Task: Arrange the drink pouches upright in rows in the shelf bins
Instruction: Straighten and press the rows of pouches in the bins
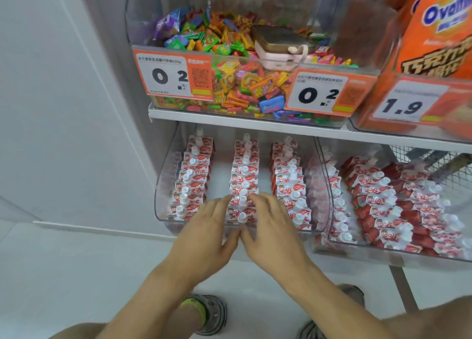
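Red-and-white drink pouches with white caps stand upright in three rows in the clear left bin (163,185) on the lower shelf: a left row (192,178), a middle row (244,175) and a right row (288,178). My left hand (204,231) and my right hand (270,229) flank the front of the middle row, fingers spread, fingertips against the front pouches (241,209). Neither hand clearly grips a pouch. The clear right bin (357,252) holds more of the same pouches (388,206), lying less evenly.
Above, a clear bin of mixed candy (229,83) holds a pink device (278,50) and carries price tags (176,75). Orange Ovaltine packs (434,45) stand at the upper right. A white wall is to the left. My shoes (209,313) are on the floor.
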Motion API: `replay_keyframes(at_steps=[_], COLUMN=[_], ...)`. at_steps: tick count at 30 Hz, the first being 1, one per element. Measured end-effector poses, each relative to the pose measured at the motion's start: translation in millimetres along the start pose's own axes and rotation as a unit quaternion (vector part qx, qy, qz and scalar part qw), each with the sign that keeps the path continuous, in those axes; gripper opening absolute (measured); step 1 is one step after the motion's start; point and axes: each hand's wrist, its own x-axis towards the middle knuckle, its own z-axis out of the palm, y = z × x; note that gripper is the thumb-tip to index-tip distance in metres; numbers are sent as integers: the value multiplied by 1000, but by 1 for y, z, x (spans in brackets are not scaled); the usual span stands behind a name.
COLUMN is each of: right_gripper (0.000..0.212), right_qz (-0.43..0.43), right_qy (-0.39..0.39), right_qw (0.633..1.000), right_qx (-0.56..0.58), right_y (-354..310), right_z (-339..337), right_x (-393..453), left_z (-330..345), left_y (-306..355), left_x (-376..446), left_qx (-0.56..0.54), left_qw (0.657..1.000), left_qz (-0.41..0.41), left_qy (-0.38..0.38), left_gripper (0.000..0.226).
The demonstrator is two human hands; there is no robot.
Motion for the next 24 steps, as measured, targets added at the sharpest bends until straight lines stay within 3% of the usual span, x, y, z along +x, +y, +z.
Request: replay_keyframes(at_steps=[3, 5, 9, 14, 18, 24], right_gripper=[50, 41, 28, 12, 19, 8], right_qz=[-1, -23, -16, -24, -28, -7], right_qy=[-118, -138, -109, -57, -31, 22], right_qw=[986, 981, 989, 998, 999, 1000], right_qx=[-120, -137, -95, -34, -32, -8], right_y=[10, 12, 16, 25, 28, 29], right_z=[-2, -2, -1, -2, 0, -4], right_x=[-8, -8, -3, -2, 3, 21], left_z=[12, 18, 25, 28, 28, 31], left_y=[-8, -10, -18, -26, -24, -31], left_x=[10, 13, 9, 4, 10, 34], left_qx=[70, 111, 104, 82, 74, 53], left_qw=[993, 988, 993, 991, 990, 988], left_qz=[-38, -54, -55, -76, -45, -51], left_qy=[-85, -92, -8, 70, 107, 133], left_gripper=[69, 62, 33, 35, 32, 30])
